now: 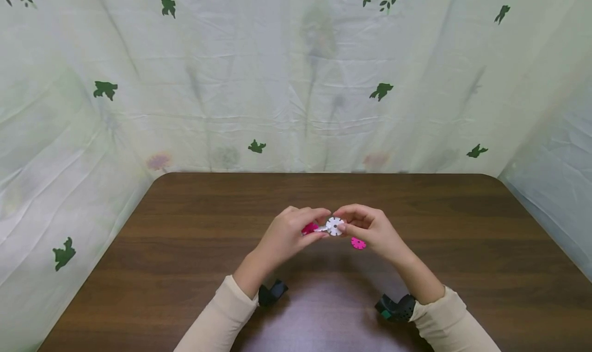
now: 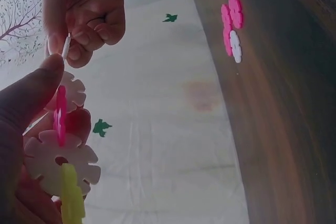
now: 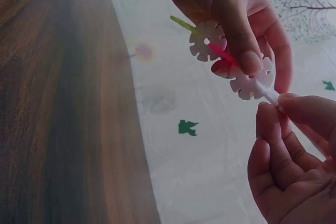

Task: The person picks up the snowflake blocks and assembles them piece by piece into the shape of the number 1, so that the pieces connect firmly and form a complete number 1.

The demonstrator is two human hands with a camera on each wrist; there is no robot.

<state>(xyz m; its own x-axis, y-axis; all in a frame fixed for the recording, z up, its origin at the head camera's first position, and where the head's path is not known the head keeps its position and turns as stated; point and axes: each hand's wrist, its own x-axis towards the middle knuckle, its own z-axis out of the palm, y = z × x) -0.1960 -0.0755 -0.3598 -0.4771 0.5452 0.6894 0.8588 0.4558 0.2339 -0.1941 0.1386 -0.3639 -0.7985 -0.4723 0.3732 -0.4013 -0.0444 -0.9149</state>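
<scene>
My left hand (image 1: 289, 232) grips a short chain of notched plastic discs between thumb and fingers. In the left wrist view the chain has a yellow disc (image 2: 72, 195), a white disc (image 2: 39, 156), a pink disc (image 2: 60, 119) and another white disc (image 2: 77, 94), set crosswise into one another. Thumb and fingertips of my right hand (image 1: 376, 234) pinch one more white disc (image 1: 334, 226) at the chain's end. Seen edge-on in the right wrist view, that pinched disc (image 3: 270, 96) meets the rim of the end white disc (image 3: 245, 88). Both hands are raised over the table.
A pink disc (image 1: 358, 244) lies on the brown table (image 1: 194, 249) beneath the right hand. From the left wrist, several pink discs (image 2: 234, 11) and a white disc (image 2: 235, 46) show there together. A patterned cloth (image 1: 277, 85) hangs behind the table's far edge.
</scene>
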